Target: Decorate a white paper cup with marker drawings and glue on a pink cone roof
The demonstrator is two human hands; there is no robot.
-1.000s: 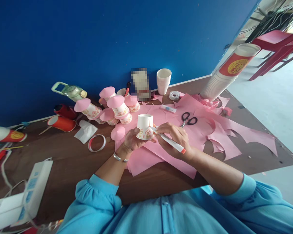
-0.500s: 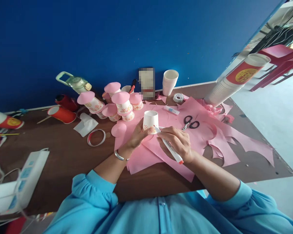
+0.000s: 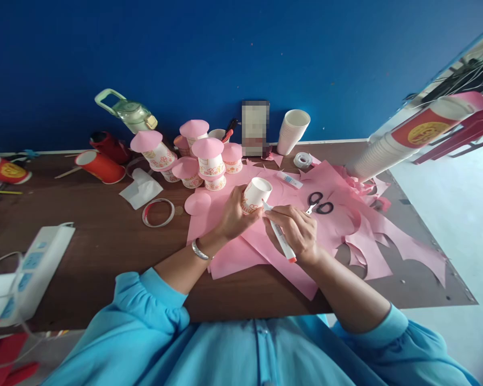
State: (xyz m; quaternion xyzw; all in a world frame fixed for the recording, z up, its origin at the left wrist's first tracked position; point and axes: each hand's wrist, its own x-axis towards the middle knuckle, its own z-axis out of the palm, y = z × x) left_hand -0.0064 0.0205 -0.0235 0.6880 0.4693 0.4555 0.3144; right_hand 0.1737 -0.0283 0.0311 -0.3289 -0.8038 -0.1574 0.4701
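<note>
In the middle of the frame, our left hand (image 3: 235, 214) grips the cup (image 3: 259, 189), which now leans to the right where a second ago it stood nearly upright; we judge this brings another stretch of its orange pattern round for drawing. Our right hand (image 3: 300, 230) pinches the pen (image 3: 282, 242), tip close by the cup, though we cannot tell whether they touch

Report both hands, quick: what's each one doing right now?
Left hand: closed, holding the white paper cup.
Right hand: closed, holding the white marker.
</note>
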